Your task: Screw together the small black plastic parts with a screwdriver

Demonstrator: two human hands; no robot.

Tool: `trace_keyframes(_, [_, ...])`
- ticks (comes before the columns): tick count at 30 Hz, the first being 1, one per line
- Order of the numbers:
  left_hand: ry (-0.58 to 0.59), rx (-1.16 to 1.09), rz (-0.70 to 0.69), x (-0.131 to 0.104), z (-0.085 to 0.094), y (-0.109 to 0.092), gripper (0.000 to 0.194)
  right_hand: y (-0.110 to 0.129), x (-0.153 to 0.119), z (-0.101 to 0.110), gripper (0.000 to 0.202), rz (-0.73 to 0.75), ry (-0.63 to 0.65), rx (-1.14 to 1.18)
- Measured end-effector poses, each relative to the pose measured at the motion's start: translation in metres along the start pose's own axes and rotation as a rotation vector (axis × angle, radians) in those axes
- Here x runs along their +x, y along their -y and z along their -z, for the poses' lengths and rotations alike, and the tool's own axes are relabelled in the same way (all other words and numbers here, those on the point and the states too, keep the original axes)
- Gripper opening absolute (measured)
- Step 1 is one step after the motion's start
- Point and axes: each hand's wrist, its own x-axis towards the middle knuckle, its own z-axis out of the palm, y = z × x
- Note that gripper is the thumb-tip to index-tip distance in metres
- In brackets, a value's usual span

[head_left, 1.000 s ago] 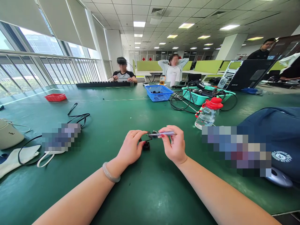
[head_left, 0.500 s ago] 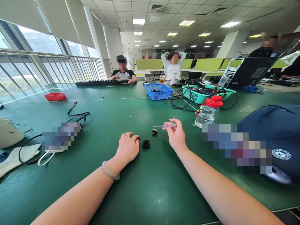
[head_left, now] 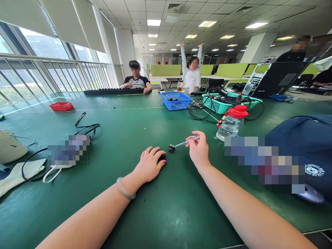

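Note:
My left hand (head_left: 149,164) has come around a small black square part (head_left: 162,157), with the thumb on its near side and the fingers over its far side; the hand hides much of it. In my right hand (head_left: 199,148) is a slim screwdriver (head_left: 191,140) with a clear purplish handle, pinched by thumb and fingers. Its shaft slants down to the left, and the tip is at a second small black part (head_left: 171,148) with pale metal bits on top. Whether the tip touches it I cannot tell.
A red-lidded bottle (head_left: 230,124) and a dark blue bag (head_left: 298,138) stand to the right. Farther back are a blue basket (head_left: 176,105), a green basket (head_left: 218,108) with cables, and a red tray (head_left: 61,106). A co-worker (head_left: 136,81) sits across the green table (head_left: 116,138).
My left hand has moved right onto the black square part. The screwdriver's tip has swung down to the other black part. A person in the background has raised both arms.

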Motion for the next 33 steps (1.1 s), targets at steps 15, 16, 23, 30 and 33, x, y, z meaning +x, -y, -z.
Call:
trace_keyframes(15, [0.010, -0.071, -0.150, -0.009, 0.006, -0.009, 0.039, -0.006, 0.007, 0.001, 0.023, 0.042, 0.005, 0.391])
trace_keyframes(16, [0.004, -0.071, -0.157, -0.009, 0.005, -0.011, 0.034, -0.010, 0.011, 0.001, 0.023, 0.012, -0.023, 0.426])
trace_keyframes(23, [0.014, -0.030, -0.199, -0.021, 0.000, -0.039, 0.020, -0.030, 0.025, 0.001, 0.026, -0.259, -0.112, 0.510])
trace_keyframes(30, [0.080, -0.003, -0.176, -0.067, 0.015, -0.035, 0.014, -0.028, 0.024, 0.003, 0.031, -0.264, -0.046, 0.530])
trace_keyframes(33, [0.019, 0.012, -0.122, -0.099, 0.025, -0.003, 0.016, -0.030, 0.025, 0.003, 0.030, -0.270, -0.032, 0.525])
